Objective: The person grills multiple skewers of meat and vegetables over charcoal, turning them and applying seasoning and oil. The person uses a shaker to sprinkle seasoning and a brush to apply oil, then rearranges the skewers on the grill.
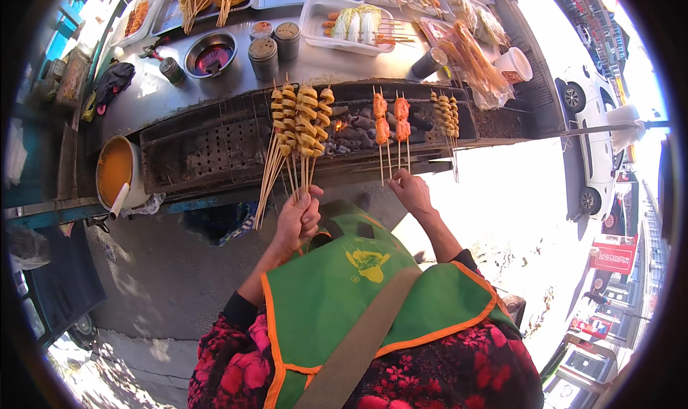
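Note:
Over the charcoal grill (355,135), my left hand (300,215) is closed around the wooden sticks of several skewers with spiral-cut yellowish food (306,121); more sticks slant down just left of the hand. My right hand (411,191) has its fingertips at the lower end of a stick from the orange-red meat skewers (401,119). Those skewers lie across the grill with their sticks over the near edge. Further right, a smaller group of spiral-cut skewers (446,116) also lies on it. Glowing coals and a small flame show between the left bunch and the meat.
Behind the grill stand metal shaker cans (263,57), a steel bowl of red sauce (212,54) and a white tray of cabbage and skewers (322,19). A pot of orange liquid (134,167) with a handle in it stands at the left. A plastic bag (478,70) hangs over the back right edge.

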`<control>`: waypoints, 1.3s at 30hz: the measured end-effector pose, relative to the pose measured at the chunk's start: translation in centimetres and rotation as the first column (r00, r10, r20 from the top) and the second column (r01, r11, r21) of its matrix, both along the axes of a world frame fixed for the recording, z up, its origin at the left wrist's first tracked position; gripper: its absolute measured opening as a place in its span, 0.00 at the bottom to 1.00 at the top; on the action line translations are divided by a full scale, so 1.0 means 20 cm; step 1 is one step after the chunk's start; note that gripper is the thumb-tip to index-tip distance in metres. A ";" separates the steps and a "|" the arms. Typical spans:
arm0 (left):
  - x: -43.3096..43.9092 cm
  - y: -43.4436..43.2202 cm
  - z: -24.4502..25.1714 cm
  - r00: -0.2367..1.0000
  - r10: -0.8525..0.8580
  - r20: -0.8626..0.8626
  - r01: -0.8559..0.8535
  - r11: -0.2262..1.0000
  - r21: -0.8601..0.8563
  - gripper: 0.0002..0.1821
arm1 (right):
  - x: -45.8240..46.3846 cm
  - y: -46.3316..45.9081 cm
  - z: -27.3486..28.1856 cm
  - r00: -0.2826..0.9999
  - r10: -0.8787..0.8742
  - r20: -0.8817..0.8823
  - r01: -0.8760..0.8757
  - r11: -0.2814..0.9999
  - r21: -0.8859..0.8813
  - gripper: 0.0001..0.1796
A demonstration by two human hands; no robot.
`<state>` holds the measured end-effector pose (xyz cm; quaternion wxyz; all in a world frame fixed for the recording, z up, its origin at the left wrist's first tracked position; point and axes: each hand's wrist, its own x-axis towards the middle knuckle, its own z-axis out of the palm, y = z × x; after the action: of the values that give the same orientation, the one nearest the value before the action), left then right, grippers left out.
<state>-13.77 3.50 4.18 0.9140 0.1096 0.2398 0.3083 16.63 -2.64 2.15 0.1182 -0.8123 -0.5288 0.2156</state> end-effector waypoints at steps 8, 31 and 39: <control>0.08 0.02 -0.02 0.991 -0.035 -0.128 0.053 0.989 0.139 0.14 | -0.06 0.14 -0.20 0.995 0.001 0.098 0.000 1.000 -0.012 0.15; 0.08 -0.08 -0.13 0.980 0.065 -0.187 -0.034 0.985 0.167 0.13 | 0.22 0.06 -0.21 0.992 -0.029 0.122 0.028 1.000 0.010 0.17; 0.13 -0.04 -0.15 0.982 0.029 -0.188 -0.001 0.989 0.148 0.13 | 0.19 0.10 -0.21 0.984 -0.095 0.151 0.096 0.995 0.001 0.13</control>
<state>-11.09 2.68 1.19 0.8741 0.2040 0.3032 0.3201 20.45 -0.60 -2.05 0.0859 -0.8510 -0.4961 0.1493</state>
